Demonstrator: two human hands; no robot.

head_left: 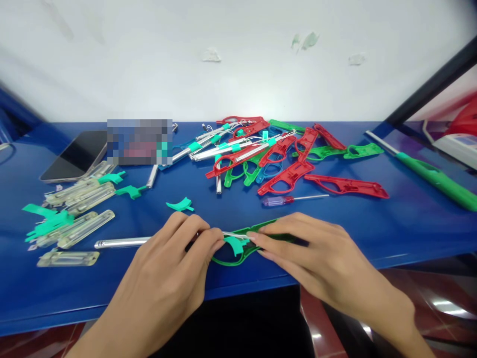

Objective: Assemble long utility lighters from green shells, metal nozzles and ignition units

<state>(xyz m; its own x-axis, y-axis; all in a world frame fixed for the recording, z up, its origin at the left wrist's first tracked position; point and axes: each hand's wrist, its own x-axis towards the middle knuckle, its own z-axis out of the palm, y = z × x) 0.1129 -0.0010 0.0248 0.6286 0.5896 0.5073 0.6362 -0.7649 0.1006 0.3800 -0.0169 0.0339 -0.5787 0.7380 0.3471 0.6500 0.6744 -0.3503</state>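
My left hand [179, 263] is closed around a silver metal lighter tube [121, 242], which sticks out to its left. White wires [234, 234] run from the left fingertips towards the right ones. Between the hands lies a green lighter casing half [233, 262] with a looped handle, near the table's front edge. A teal trigger [234, 245] sits over that loop, tilted. My right hand [324, 253] grips the casing's right part, its fingertips pressed together at the wires. The fingers hide much of the casing's inside. Another teal trigger [181, 204] lies just beyond my left hand.
Clear fuel tanks [87, 228] and teal triggers lie left, near a dark phone [74, 155]. Red casing halves [286, 178], green and blue ones, and wired silver tubes [208, 150] are heaped at the back. A screwdriver [279, 201] lies before them; a green lighter [436, 176] is right.
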